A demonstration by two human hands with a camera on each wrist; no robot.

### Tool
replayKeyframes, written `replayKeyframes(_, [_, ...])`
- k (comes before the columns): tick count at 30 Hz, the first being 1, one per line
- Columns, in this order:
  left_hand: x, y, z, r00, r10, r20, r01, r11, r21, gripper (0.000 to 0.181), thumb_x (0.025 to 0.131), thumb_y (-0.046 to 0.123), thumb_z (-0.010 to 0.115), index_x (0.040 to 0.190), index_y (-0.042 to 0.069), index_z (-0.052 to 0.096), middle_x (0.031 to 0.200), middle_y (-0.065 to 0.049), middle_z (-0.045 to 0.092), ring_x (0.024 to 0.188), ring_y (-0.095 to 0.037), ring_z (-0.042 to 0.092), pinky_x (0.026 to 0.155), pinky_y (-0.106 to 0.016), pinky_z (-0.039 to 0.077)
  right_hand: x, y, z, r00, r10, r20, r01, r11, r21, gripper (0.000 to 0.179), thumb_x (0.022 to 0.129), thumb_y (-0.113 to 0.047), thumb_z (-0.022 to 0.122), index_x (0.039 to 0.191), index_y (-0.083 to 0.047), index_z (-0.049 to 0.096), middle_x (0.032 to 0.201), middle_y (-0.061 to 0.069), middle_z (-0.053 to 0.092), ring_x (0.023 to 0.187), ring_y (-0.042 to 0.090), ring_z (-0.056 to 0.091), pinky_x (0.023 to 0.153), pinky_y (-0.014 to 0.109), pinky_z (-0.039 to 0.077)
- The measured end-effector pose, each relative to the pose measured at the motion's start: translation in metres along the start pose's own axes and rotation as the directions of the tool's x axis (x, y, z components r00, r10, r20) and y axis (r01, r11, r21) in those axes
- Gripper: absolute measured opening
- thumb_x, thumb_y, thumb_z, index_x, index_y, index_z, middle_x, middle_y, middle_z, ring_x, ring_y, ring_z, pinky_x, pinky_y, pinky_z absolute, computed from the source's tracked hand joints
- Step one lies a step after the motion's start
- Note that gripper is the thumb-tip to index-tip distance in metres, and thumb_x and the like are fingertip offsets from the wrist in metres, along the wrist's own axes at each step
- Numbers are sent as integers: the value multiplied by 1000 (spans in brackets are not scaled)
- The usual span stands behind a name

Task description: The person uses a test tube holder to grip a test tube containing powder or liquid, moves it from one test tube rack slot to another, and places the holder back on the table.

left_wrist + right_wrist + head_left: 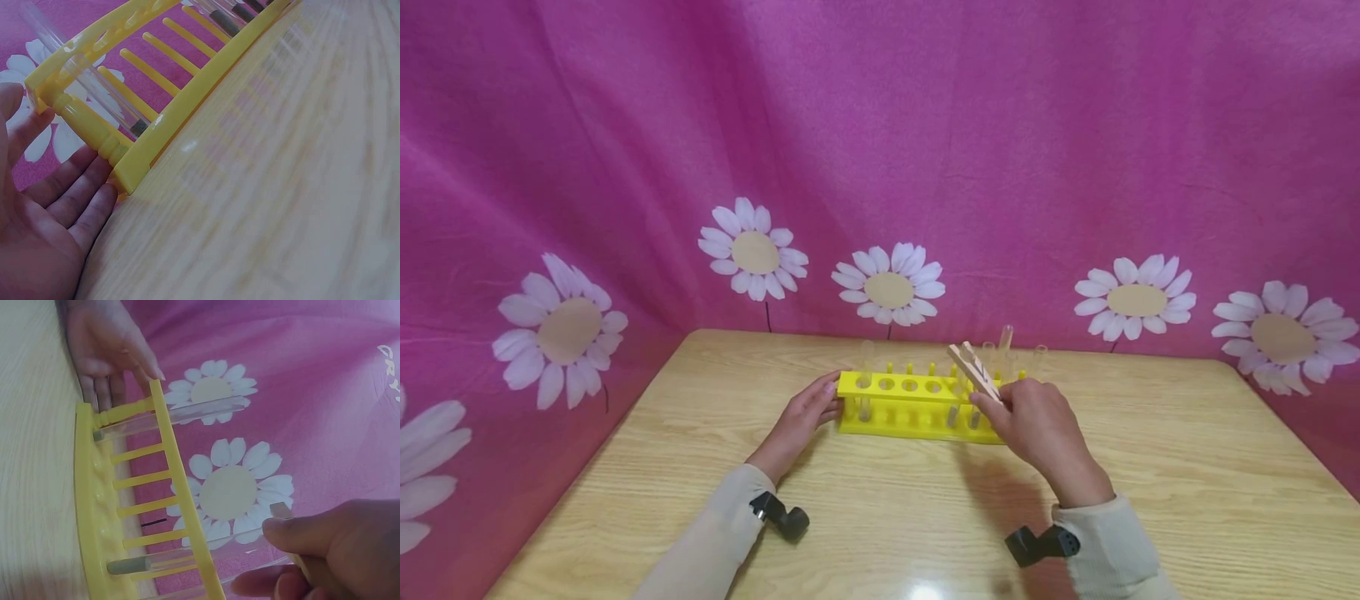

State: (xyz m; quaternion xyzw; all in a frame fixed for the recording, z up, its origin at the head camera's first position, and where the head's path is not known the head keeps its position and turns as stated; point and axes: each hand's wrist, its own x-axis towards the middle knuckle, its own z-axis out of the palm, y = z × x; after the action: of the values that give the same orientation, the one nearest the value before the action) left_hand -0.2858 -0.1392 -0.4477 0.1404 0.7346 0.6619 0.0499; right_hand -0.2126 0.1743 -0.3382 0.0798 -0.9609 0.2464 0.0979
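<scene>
A yellow test tube rack (895, 431) stands on the wooden table. My left hand (797, 422) is at its left end, the fairly straight fingers touching the end post (87, 128) in the left wrist view. My right hand (1047, 429) grips a wooden test tube holder (976, 372) over the rack's right half. The holder's tip lies close to a glass test tube (952, 415); whether it clamps a tube, I cannot tell. One test tube (866, 404) stands in the leftmost hole. Dark matter sits in the tube bottoms. The right hand hides the rack's right end.
Several more glass tubes (1040, 357) rise at the rack's right end, one of them (1006, 337) higher than the others. Yellow drying pegs (150, 72) run along the rack. A pink curtain with white daisies (887, 290) hangs beyond the table (700, 383).
</scene>
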Motion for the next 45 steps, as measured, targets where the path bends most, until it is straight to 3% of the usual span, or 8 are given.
replayKeyframes(8, [0, 1, 1, 1000, -4, 2, 5, 1000, -4, 60, 102, 48, 41, 149, 12, 37, 141, -10, 49, 123, -27, 53, 106, -41, 43, 0, -1, -1, 999, 15, -30, -14, 1000, 12, 48, 92, -35, 65, 52, -12, 50, 48, -3, 34, 46, 14, 33, 43, 26, 27])
replayKeyframes(16, [0, 2, 1, 1000, -7, -1, 7, 1000, 0, 61, 101, 50, 41, 149, 13, 37, 138, -12, 52, 121, -28, 54, 105, -41, 43, -1, -1, -2, 995, -23, -94, 24, 1000, 13, 49, 92, -33, 66, 51, -12, 47, 48, -3, 35, 46, 14, 34, 43, 27, 28])
replayKeyframes(28, [-1, 4, 1, 1000, -16, -3, 16, 1000, 9, 62, 101, 50, 41, 149, 13, 37, 139, -11, 51, 122, -28, 53, 105, -41, 43, 0, -2, -7, 994, 26, -103, -21, 999, 44, 40, 91, -35, 66, 61, -9, 62, 49, -1, 40, 47, 16, 37, 41, 26, 28])
replayKeyframes(38, [-1, 2, 0, 1000, -16, -4, 16, 1000, 15, 62, 101, 51, 40, 149, 13, 36, 139, -12, 51, 121, -28, 54, 105, -41, 44, -3, -1, -15, 986, 21, -164, -15, 999, 41, 41, 91, -36, 67, 61, -9, 62, 48, -1, 41, 45, 16, 38, 40, 27, 30])
replayKeyframes(45, [0, 2, 1, 1000, -10, 7, 10, 1000, 3, 62, 101, 51, 40, 149, 12, 37, 140, -12, 50, 121, -28, 54, 105, -42, 43, -5, 2, -23, 985, 75, -154, -64, 995, 73, 42, 91, -43, 64, 74, -4, 69, 51, 1, 48, 44, 16, 42, 37, 26, 31])
